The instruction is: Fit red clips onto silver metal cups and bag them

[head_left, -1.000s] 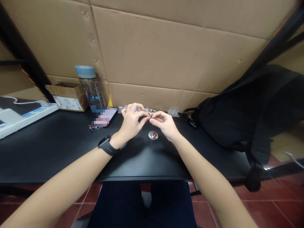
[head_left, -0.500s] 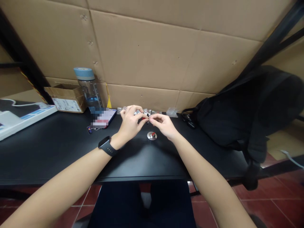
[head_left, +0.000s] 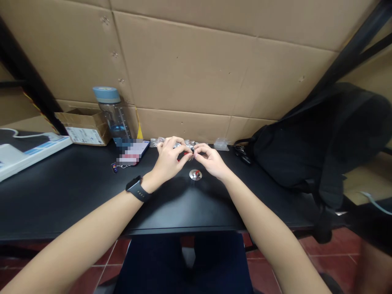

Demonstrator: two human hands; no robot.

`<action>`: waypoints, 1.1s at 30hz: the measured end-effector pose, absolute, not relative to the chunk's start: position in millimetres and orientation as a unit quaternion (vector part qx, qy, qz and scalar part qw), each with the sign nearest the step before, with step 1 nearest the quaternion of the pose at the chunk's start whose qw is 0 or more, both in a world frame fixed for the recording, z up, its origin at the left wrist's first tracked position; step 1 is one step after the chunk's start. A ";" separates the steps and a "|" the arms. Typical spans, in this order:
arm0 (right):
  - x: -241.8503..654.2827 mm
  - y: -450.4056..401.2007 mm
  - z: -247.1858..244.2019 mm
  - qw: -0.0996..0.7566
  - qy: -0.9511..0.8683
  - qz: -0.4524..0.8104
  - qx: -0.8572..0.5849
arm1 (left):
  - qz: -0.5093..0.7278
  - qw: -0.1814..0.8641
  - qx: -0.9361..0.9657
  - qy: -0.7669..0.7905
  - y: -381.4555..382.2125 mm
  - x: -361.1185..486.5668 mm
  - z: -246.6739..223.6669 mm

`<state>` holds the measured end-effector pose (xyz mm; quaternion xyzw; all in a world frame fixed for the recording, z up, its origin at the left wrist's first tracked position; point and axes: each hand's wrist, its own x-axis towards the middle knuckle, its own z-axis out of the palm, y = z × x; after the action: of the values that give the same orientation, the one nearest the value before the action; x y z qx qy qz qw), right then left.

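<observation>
My left hand (head_left: 171,156), with a dark watch at the wrist, pinches a small part with red and dark bits (head_left: 185,153) between thumb and fingertips. Thumb and forefinger of my right hand (head_left: 210,160) close on the right edge of the same part, so the fingertips of both hands nearly meet. Fingers cover most of it, and its kind cannot be made out. Just below the hands, a round shiny metal disc (head_left: 193,177) lies on the black tabletop, with a small red piece (head_left: 197,172) on top.
Clear plastic bags (head_left: 221,143) lie along the cardboard wall. To the left are a phone (head_left: 141,148), a water bottle (head_left: 114,118), an open carton (head_left: 84,134) and a white power strip (head_left: 45,149). Keys (head_left: 243,156) and a black backpack (head_left: 306,143) are at right.
Both hands stay almost in place; the pinched part has turned slightly, and a silvery edge shows between the fingertips. A blurred skin-toned shape has appeared at the lower right edge.
</observation>
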<state>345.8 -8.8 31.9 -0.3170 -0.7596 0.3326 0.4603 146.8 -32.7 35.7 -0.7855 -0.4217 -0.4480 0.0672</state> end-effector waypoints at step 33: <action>355.7 -6.8 30.1 0.369 -0.814 0.199 -0.401 | -0.335 0.017 -0.839 -0.428 -21.6 141.7 22.2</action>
<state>355.7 -6.8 30.1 -0.4006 -0.8145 0.1991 0.3694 141.7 -21.6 22.2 -0.8391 -0.4280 -0.3354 0.0174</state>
